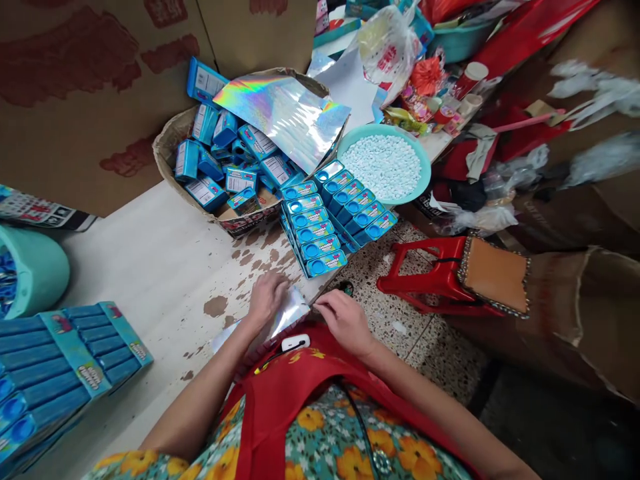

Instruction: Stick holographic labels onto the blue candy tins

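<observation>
A shiny silver sheet [289,310] lies at the table's front edge, close to my body. My left hand [267,298] rests on its far left side, fingers curled and pressed together on the sheet. My right hand [347,321] is at the sheet's right corner, thumb and forefinger pinched together. What sits between those fingertips is too small to make out. Beyond my hands stands an open tray of small blue boxes [317,245] in rows, each with a round spot on its end. A turquoise bowl [425,175] of small white pieces is behind it.
A cut-down carton [167,150] holds loose blue boxes, with a rainbow-silver sheet [287,113] on top. Packed blue boxes [75,353] and a turquoise bucket [45,270] stand left. A red stool [430,273] is on the floor at right. Bags and jars clutter the back.
</observation>
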A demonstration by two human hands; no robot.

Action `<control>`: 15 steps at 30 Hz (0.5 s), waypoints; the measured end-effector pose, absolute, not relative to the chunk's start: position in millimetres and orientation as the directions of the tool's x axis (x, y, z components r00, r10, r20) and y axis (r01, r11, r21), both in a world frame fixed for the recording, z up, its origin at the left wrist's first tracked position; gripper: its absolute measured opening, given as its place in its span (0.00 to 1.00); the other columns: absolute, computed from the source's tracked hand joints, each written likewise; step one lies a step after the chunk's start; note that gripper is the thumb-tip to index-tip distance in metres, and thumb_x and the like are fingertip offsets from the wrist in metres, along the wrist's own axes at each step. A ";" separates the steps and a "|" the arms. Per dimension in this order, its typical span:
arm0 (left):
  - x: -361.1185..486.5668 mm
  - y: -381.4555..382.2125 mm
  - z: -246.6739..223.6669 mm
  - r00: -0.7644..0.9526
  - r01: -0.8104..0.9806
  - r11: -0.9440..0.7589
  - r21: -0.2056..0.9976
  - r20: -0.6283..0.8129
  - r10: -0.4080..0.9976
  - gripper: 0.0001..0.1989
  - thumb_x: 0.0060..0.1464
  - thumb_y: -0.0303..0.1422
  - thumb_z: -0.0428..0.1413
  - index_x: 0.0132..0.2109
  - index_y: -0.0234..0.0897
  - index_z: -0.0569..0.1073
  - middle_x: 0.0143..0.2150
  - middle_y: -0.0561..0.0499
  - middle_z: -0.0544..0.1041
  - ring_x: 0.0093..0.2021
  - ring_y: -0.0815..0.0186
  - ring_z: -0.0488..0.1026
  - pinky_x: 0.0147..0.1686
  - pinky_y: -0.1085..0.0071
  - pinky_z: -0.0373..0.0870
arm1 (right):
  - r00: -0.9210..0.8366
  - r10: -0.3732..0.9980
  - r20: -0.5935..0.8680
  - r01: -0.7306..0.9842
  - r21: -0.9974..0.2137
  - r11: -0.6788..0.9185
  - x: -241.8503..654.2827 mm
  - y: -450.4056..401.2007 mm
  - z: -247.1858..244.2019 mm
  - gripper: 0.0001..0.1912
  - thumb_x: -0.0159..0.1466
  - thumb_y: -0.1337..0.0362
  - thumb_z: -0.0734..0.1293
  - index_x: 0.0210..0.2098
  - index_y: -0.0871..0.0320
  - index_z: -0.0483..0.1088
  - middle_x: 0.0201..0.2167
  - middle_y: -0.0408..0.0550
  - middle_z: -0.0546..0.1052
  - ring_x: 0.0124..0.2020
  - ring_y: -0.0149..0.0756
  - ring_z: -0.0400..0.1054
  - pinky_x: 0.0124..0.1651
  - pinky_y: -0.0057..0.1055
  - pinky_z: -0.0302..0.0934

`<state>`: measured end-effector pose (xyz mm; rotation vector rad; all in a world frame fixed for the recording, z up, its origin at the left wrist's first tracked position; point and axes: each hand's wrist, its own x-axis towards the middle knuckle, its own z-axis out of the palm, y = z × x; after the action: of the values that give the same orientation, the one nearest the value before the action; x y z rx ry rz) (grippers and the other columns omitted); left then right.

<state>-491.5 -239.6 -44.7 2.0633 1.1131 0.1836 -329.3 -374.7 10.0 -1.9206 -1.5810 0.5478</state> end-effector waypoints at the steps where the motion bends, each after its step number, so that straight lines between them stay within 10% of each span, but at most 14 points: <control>1: -491.1 -243.4 -30.8 0.618 0.575 -0.291 0.765 -0.174 0.767 0.16 0.59 0.40 0.44 0.46 0.38 0.72 0.48 0.45 0.74 0.50 0.59 0.67 0.51 0.64 0.62 | 0.246 0.969 0.030 0.676 -0.722 -0.150 -327.0 -374.8 21.9 0.07 0.66 0.63 0.61 0.34 0.56 0.70 0.31 0.45 0.74 0.35 0.33 0.67 0.40 0.29 0.59; 7: -475.0 -270.7 44.7 0.815 0.354 -0.088 0.931 -0.262 0.517 0.13 0.54 0.41 0.52 0.40 0.37 0.72 0.38 0.50 0.75 0.39 0.64 0.70 0.41 0.70 0.66 | 0.346 0.935 -0.083 0.445 -0.862 -0.241 -321.5 -373.5 69.5 0.05 0.63 0.64 0.64 0.32 0.55 0.70 0.28 0.42 0.73 0.30 0.31 0.66 0.34 0.27 0.60; 15: -451.0 -242.7 58.6 0.723 0.369 -0.058 0.928 -0.247 0.646 0.09 0.58 0.36 0.47 0.43 0.39 0.66 0.28 0.56 0.68 0.29 0.69 0.65 0.31 0.73 0.61 | 0.581 0.799 0.158 0.597 -0.749 -0.286 -311.5 -336.4 61.0 0.04 0.60 0.62 0.67 0.31 0.54 0.73 0.46 0.50 0.68 0.50 0.42 0.61 0.52 0.41 0.57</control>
<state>-451.0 -242.7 58.6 1.6720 0.8229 0.2743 -311.5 -336.4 61.0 -2.0008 -1.1125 0.3154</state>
